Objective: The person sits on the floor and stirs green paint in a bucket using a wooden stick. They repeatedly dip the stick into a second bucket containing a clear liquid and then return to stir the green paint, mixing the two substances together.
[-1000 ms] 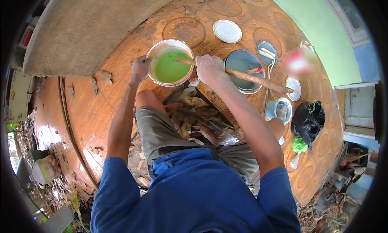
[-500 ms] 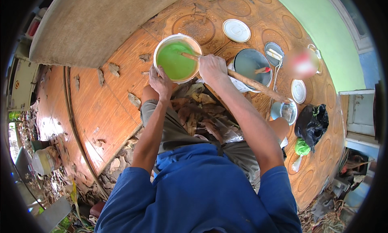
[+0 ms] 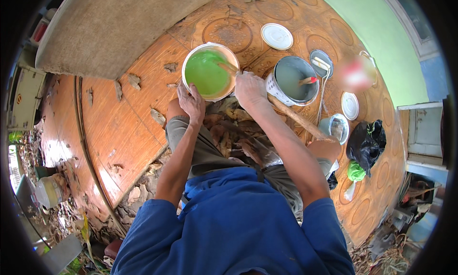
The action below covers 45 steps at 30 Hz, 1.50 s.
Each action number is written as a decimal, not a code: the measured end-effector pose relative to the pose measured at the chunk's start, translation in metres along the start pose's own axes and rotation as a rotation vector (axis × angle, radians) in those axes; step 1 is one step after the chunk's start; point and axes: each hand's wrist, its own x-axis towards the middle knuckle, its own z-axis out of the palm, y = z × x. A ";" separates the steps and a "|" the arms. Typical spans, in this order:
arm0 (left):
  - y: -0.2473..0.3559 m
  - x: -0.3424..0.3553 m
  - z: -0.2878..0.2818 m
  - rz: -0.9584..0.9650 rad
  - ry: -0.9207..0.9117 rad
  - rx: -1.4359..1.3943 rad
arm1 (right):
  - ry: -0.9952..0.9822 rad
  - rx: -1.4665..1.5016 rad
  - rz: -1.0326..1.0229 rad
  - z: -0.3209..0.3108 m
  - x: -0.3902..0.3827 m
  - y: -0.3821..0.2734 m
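Note:
A white bucket (image 3: pixel 185 65) holds bright green paint (image 3: pixel 205 73). Its near left rim is gripped by my left hand (image 3: pixel 192 102), fingers curled at the edge. My right hand (image 3: pixel 251 90) is wrapped around a long wooden stick (image 3: pixel 298 117). One end of the stick dips into the paint at the bucket's right side; the other slants back toward my right knee. Just right of my right hand stands a bucket of greyish liquid (image 3: pixel 291 79) with a red-tipped wooden-handled tool (image 3: pixel 307 80) in it.
White lids (image 3: pixel 276 36) (image 3: pixel 350 106) lie on the tiled floor. A small tub (image 3: pixel 337 128), a grey lid with a roller (image 3: pixel 321 62), and black (image 3: pixel 366 144) and green plastic bags (image 3: pixel 356 171) are to the right. A beige panel (image 3: pixel 124 27) stands far left; dry leaves (image 3: pixel 229 132) lie between my legs.
The stick has swung: its back end has come nearer to my right knee, and its dipped end sits slightly further right in the paint. My left hand stays at the bucket's rim.

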 end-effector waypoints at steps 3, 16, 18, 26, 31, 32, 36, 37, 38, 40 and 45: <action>0.003 0.000 -0.004 -0.027 -0.008 0.002 | -0.014 0.020 -0.036 0.004 -0.012 -0.004; 0.001 -0.005 -0.002 0.014 0.032 -0.006 | -0.069 0.075 -0.072 0.004 -0.028 -0.011; 0.004 -0.004 0.000 0.018 0.037 -0.004 | -0.083 0.040 -0.028 0.003 -0.027 -0.005; 0.003 -0.009 -0.001 -0.005 -0.007 0.038 | -0.043 0.074 -0.092 -0.002 -0.024 -0.011; 0.008 -0.008 -0.002 -0.002 -0.003 0.035 | -0.165 0.078 -0.180 -0.002 -0.036 -0.008; 0.006 -0.009 -0.002 0.003 -0.002 0.035 | -0.127 0.093 -0.148 -0.004 -0.035 -0.005; 0.002 -0.012 0.002 0.050 0.015 0.026 | 0.011 0.123 -0.082 -0.001 -0.018 0.007; 0.002 -0.012 0.003 0.067 0.025 0.025 | 0.040 0.130 -0.071 0.000 -0.015 0.009; 0.002 -0.012 0.004 0.054 0.018 0.022 | 0.041 0.136 -0.063 0.001 -0.016 0.010; 0.002 -0.011 0.004 0.028 0.010 0.022 | -0.013 0.085 -0.067 0.003 -0.025 0.008; 0.002 -0.008 0.004 0.027 0.052 0.052 | -0.044 0.111 -0.133 0.005 -0.037 0.005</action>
